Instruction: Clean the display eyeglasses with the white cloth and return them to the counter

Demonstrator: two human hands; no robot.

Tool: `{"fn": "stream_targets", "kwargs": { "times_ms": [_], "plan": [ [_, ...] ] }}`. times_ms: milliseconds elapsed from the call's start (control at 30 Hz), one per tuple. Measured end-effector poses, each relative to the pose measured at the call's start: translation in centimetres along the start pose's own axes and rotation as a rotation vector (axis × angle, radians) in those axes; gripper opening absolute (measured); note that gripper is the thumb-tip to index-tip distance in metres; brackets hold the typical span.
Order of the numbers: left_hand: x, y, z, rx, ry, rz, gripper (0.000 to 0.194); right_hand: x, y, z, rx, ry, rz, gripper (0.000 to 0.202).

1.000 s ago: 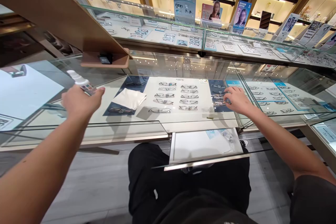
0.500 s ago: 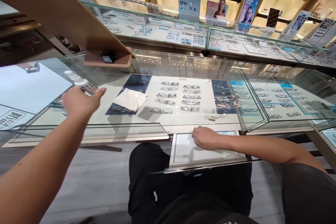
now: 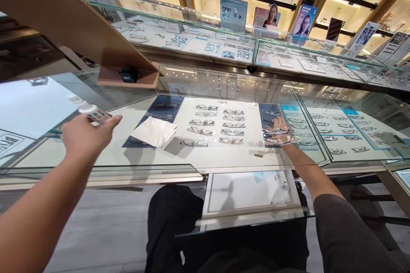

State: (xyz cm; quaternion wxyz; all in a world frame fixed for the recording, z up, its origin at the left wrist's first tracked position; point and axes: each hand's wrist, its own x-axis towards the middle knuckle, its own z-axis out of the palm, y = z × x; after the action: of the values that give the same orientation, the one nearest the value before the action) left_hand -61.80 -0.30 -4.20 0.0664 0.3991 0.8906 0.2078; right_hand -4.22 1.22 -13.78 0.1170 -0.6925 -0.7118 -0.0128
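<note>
My left hand (image 3: 85, 134) is closed around a small white-capped spray bottle (image 3: 91, 110), held up over the left part of the glass counter. My right hand (image 3: 280, 123) is at the right side of the near display, by two pairs of eyeglasses (image 3: 278, 139) that partly cover it. Its grip is hidden, and I cannot tell whether it touches them. A folded cream cloth (image 3: 153, 131) lies left of the rows of eyeglasses (image 3: 200, 131). Below the counter edge, a pulled-out drawer (image 3: 208, 196) shows a white inside, with a clear plastic bag (image 3: 282, 181) at its right.
A wooden panel with a small ledge (image 3: 105, 77) stands at the left, carrying a black box (image 3: 128, 75). Glass edges (image 3: 96, 170) run along the counter front. Another glass case of eyeglasses (image 3: 205, 42) stands behind, backed by lit shelves.
My right hand has left the drawer and moved up and right to the eyeglasses. My left hand, with the bottle, has shifted slightly left and down in view.
</note>
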Motion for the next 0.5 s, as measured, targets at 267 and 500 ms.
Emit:
{"fn": "stream_targets", "kwargs": {
  "times_ms": [267, 500],
  "plan": [
    [-2.7, 1.6, -1.9, -0.005, -0.007, -0.037, 0.061, 3.5, 4.4, 2.6, -0.146, -0.042, -0.123, 0.025],
    [-2.4, 1.8, -1.7, 0.005, -0.029, -0.051, 0.064, 4.5, 5.1, 3.2, -0.225, -0.116, -0.191, 0.026]
  ]
}}
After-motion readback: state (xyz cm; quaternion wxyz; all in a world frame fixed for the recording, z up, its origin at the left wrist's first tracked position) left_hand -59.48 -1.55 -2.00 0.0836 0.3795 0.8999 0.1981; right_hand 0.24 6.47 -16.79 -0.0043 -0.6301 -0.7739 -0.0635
